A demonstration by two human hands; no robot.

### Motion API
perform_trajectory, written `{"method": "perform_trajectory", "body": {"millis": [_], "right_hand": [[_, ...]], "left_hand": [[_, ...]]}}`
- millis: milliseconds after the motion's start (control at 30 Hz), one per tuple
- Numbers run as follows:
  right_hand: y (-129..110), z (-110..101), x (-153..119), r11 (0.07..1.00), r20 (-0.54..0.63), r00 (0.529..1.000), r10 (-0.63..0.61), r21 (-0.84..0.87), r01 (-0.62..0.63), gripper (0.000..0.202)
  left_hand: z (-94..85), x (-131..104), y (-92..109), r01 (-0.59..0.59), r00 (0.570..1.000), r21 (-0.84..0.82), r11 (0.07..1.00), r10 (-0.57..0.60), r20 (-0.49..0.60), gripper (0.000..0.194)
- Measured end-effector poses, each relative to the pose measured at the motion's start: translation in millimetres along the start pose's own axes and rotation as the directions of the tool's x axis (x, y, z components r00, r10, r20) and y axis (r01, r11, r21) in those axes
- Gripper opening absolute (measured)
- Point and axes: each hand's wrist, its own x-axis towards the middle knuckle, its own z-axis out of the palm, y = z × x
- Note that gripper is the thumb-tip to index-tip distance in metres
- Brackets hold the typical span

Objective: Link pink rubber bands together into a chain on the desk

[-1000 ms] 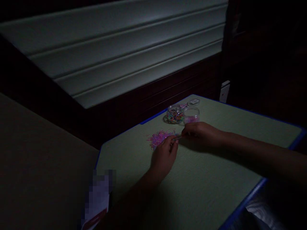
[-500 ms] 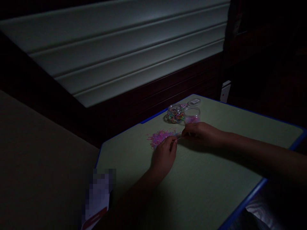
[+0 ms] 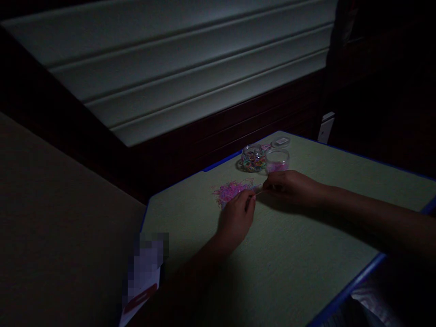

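Close together, the left hand (image 3: 237,217) and right hand (image 3: 292,187) pinch a thin strand (image 3: 259,192) between them.

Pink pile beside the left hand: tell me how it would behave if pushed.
The pink pile would probably shift in loose clumps, since thin strands stray from its edges. Those strands look so fine that they are likely light and floppy. Lying loose on the table, it may spread.

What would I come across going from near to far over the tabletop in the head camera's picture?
Left hand → pile of thin, mostly pink strands → clear jar with pink contents → clear round lid with a white label.
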Motion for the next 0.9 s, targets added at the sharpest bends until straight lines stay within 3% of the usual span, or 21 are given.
{"method": "perform_trajectory", "body": {"millis": [467,900], "right_hand": [[-2,-5,0,0.998,-0.013,1.0,-0.022,-0.054,0.021,0.018],[15,-24,-3,0.947,-0.327,0.942,0.077,-0.27,-0.171,0.023]], "left_hand": [[0.0,-1,2,-0.003,1.0,-0.017,1.0,0.003,-0.006,0.019],[0.2,-1,-1,-0.012,1.0,-0.012,1.0,0.013,0.008,0.017]]}}
